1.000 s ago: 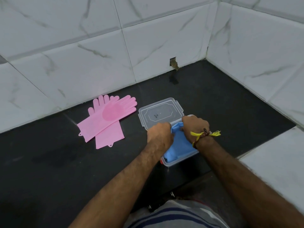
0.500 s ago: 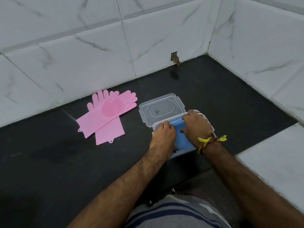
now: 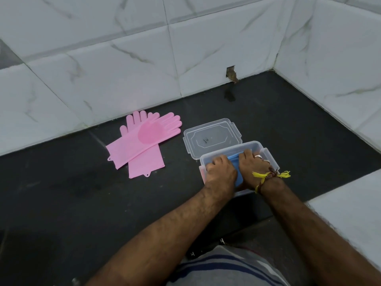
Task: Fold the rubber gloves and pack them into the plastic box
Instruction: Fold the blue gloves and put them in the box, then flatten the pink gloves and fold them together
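A clear plastic box stands on the black counter. Folded blue rubber gloves lie inside it, mostly covered by my hands. My left hand presses down on the blue gloves at the box's left side. Pressing on them at the right is my right hand, with a yellow thread at the wrist. Both hands have fingers curled onto the gloves. A pair of pink rubber gloves lies flat and crossed on the counter to the left of the box.
The box's clear lid lies flat just behind the box. White marble-tiled walls enclose the counter at the back and right. A small hole in the wall sits at the back. A white ledge is at the near right.
Both hands have moved forward and down, pushing the blue gloves deeper until they sit low inside the box. The pink gloves and lid have not moved.
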